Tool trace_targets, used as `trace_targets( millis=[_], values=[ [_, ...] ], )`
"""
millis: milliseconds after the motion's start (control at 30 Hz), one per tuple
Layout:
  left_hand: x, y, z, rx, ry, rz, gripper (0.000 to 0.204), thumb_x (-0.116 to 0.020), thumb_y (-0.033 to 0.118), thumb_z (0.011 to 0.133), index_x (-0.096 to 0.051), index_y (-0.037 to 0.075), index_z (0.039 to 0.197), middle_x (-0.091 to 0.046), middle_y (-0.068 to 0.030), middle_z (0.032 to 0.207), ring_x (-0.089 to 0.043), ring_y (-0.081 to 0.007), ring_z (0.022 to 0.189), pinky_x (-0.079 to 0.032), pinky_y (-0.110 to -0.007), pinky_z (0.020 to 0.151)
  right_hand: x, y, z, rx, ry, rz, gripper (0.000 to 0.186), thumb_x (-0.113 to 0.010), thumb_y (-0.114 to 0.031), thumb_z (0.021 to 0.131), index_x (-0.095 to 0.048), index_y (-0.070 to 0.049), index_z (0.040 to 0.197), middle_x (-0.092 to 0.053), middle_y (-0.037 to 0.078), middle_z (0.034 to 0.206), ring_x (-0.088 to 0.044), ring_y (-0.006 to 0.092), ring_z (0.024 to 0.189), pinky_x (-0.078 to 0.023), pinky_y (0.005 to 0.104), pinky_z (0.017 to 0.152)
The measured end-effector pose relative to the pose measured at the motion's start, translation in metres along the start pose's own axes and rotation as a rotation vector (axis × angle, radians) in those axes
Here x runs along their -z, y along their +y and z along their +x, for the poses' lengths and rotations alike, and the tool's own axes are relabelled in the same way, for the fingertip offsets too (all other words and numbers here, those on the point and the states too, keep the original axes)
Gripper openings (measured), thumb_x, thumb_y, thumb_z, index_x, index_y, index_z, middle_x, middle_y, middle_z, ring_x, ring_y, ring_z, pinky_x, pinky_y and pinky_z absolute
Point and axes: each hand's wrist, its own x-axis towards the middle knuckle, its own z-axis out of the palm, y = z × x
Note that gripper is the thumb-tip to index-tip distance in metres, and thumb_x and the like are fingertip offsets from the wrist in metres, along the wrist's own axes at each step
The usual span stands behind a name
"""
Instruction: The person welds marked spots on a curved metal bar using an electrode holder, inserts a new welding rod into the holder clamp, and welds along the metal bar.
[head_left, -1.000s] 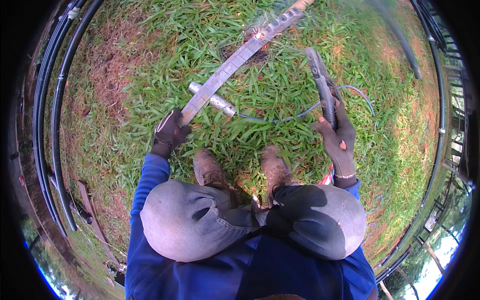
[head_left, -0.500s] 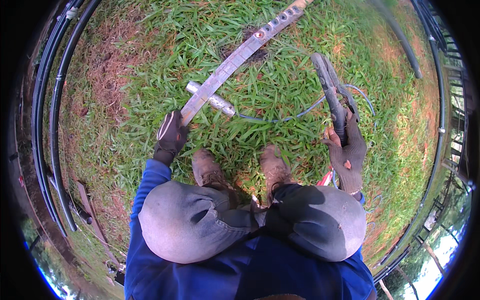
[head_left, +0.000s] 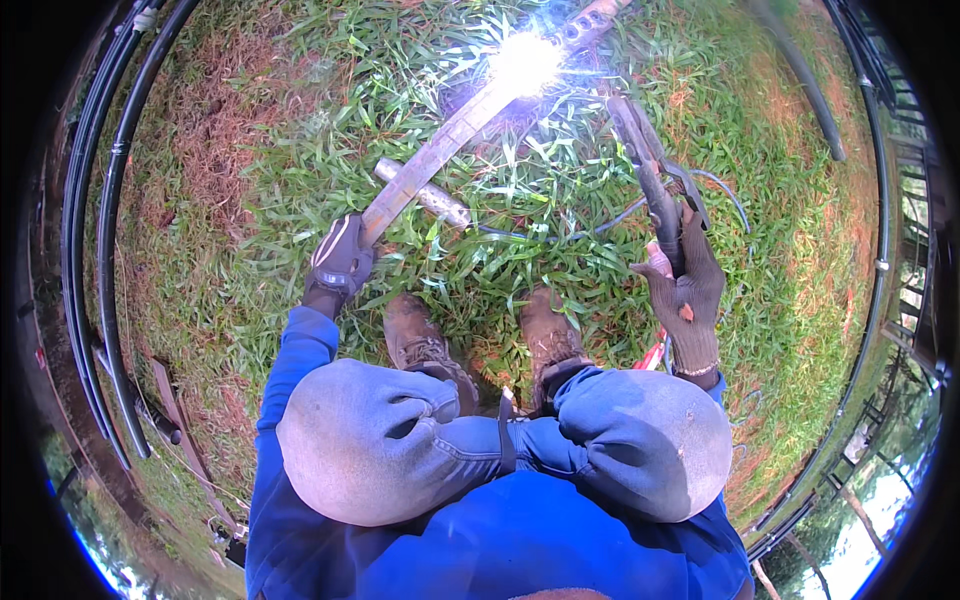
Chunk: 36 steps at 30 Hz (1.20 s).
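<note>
My left hand (head_left: 342,258), in a dark glove with pale stripes, grips the near end of a long flat metal bar (head_left: 440,155). The bar slants up and away to the right, with a row of round holes toward its far end. In my right hand (head_left: 690,295), gloved in worn brown knit with holes, is a black welding electrode holder (head_left: 648,170). A blinding white-blue welding arc (head_left: 527,64) burns on the bar, hiding that stretch of it and the electrode tip. Beneath the bar lies a short silver metal cylinder (head_left: 445,206).
A blue-grey cable (head_left: 590,235) runs through the grass from the cylinder toward the right. My boots (head_left: 549,325) stand between my hands. Long black pipes (head_left: 118,180) curve along the left side, and another pipe (head_left: 805,85) lies at the upper right.
A bright arc has appeared on the bar, flooding the scene with bluish light. The electrode holder has shifted slightly up and left, while my left hand keeps hold of the bar.
</note>
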Motion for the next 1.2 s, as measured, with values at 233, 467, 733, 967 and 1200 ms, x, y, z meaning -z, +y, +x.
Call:
trace_targets(
  millis=[233, 467, 733, 967, 1200],
  values=[
    [0.004, -0.006, 0.008, 0.002, -0.055, -0.057, 0.046, -0.085, 0.021, 0.087, -0.064, 0.007, 0.125, -0.071, -0.0225, 0.117, -0.072, -0.0492, 0.11, -0.059, -0.057, 0.092, 0.0, 0.0, 0.002, 0.008, -0.006, -0.069, 0.075, -0.086, -0.007, 0.101, -0.056, -0.005, 0.17, -0.076, 0.022, 0.142, -0.081, 0.0343, 0.122, -0.067, 0.0441, 0.098],
    [0.01, 0.021, -0.011, -0.004, 0.049, -0.043, 0.044, -0.082, 0.015, 0.088, -0.063, 0.007, 0.126, -0.07, -0.0231, 0.115, -0.071, -0.0501, 0.109, -0.059, -0.059, 0.093, -0.001, -0.001, 0.002, -0.042, -0.003, -0.096, 0.076, -0.084, -0.001, 0.102, -0.054, 0.001, 0.171, -0.078, 0.022, 0.148, -0.08, 0.0218, 0.126, -0.07, 0.0385, 0.097],
    [0.001, 0.007, 0.002, -0.025, 0.033, 0.078, 0.043, -0.079, 0.015, 0.09, -0.063, 0.006, 0.129, -0.072, -0.0236, 0.11, -0.072, -0.0512, 0.101, -0.059, -0.062, 0.086, -0.003, 0.003, -0.001, -0.056, -0.011, 0.08, 0.078, -0.086, -0.008, 0.103, -0.051, 0.003, 0.171, -0.073, 0.025, 0.149, -0.08, 0.0305, 0.125, -0.07, 0.0417, 0.096],
    [0.008, 0.011, -0.003, 0.027, -0.001, -0.027, 0.045, -0.086, 0.017, 0.088, -0.063, 0.007, 0.126, -0.072, -0.0226, 0.111, -0.072, -0.0505, 0.106, -0.058, -0.059, 0.089, -0.005, -0.002, 0.003, -0.067, -0.043, 0.116, 0.074, -0.081, -0.001, 0.105, -0.05, 0.002, 0.173, -0.071, 0.022, 0.151, -0.08, 0.0267, 0.123, -0.074, 0.0402, 0.087],
    [0.011, 0.018, -0.009, 0.023, 0.046, -0.073, 0.047, -0.089, 0.019, 0.087, -0.066, 0.009, 0.126, -0.075, -0.0208, 0.114, -0.073, -0.0483, 0.107, -0.059, -0.059, 0.09, -0.007, -0.001, 0.002, -0.023, 0.001, 0.054, 0.073, -0.078, 0.001, 0.106, -0.05, 0.002, 0.173, -0.073, 0.023, 0.148, -0.08, 0.0248, 0.12, -0.075, 0.0391, 0.086]
  ],
)
